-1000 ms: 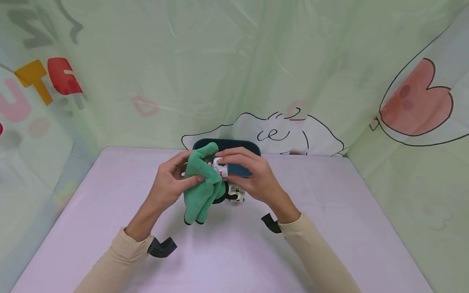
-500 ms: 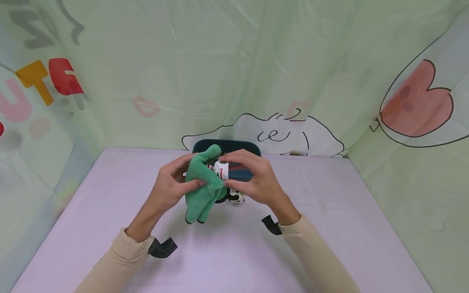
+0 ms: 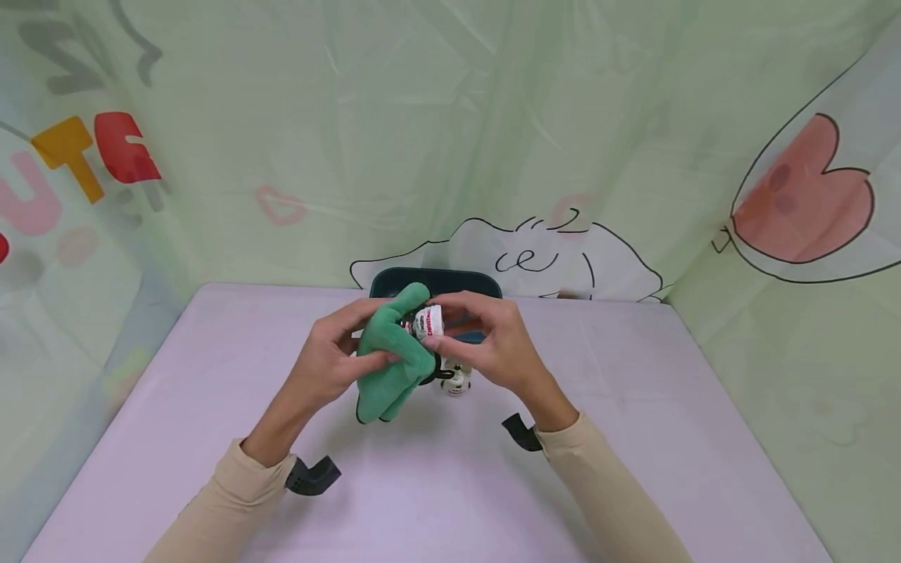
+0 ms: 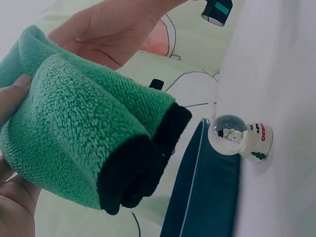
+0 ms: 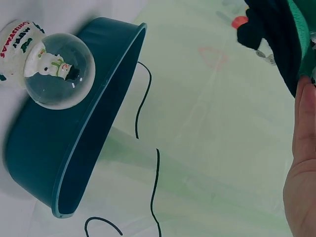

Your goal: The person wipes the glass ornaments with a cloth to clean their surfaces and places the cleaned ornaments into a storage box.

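My left hand (image 3: 327, 344) grips a green terry cloth (image 3: 394, 375) with black edging, its lower folds hanging free. Tucked in the cloth is a snow globe (image 3: 429, 322); its white base with red and dark lettering points right, its ball hidden by the fabric. Thumb and fingers of my right hand (image 3: 496, 336) pinch that base. In the left wrist view the cloth (image 4: 79, 113) covers most of what is held. A second snow globe (image 5: 59, 71), with a snowman figure inside its clear ball, stands upright on the table below my hands.
Behind the standing snow globe, a dark teal basin (image 3: 436, 276) sits at the table's back edge, partly covered by my hands. The table (image 3: 598, 407) has a pale lilac cover. Printed green curtains (image 3: 422, 141) enclose its back and sides.
The held snow globe has turned, so its lettering shows differently, and has shifted slightly right. The cloth's top end has moved down and right, its lower folds slightly up. The standing globe stays put.
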`<action>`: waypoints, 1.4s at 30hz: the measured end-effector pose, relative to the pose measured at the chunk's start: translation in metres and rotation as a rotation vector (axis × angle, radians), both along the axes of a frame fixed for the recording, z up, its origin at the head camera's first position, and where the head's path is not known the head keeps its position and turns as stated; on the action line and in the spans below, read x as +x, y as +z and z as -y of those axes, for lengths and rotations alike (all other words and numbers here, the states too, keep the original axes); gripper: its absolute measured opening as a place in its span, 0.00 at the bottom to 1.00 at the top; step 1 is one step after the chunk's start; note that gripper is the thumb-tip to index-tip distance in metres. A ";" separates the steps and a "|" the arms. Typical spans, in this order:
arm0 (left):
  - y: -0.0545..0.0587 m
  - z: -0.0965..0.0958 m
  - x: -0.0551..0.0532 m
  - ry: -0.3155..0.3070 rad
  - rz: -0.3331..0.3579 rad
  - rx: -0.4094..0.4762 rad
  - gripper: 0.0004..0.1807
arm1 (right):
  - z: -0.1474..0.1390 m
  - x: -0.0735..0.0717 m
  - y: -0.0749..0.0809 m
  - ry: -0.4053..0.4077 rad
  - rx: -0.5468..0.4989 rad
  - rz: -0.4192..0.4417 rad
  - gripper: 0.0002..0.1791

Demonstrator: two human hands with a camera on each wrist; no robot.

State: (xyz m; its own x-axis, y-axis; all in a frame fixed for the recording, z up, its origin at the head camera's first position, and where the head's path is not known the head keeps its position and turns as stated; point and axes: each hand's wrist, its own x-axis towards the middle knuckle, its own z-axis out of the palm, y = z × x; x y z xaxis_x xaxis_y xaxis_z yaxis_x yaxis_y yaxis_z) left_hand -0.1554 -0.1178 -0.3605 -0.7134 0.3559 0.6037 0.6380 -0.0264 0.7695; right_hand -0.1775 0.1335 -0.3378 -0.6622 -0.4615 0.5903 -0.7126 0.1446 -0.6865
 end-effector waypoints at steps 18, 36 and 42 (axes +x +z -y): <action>0.001 -0.002 0.001 0.072 -0.064 -0.042 0.34 | 0.002 0.002 0.002 -0.023 -0.010 0.166 0.13; 0.001 0.002 0.003 0.043 0.055 0.043 0.32 | 0.002 0.001 0.001 0.165 -0.019 0.029 0.27; -0.002 0.003 0.001 0.035 0.098 0.066 0.31 | 0.003 -0.002 0.000 0.208 -0.033 -0.041 0.27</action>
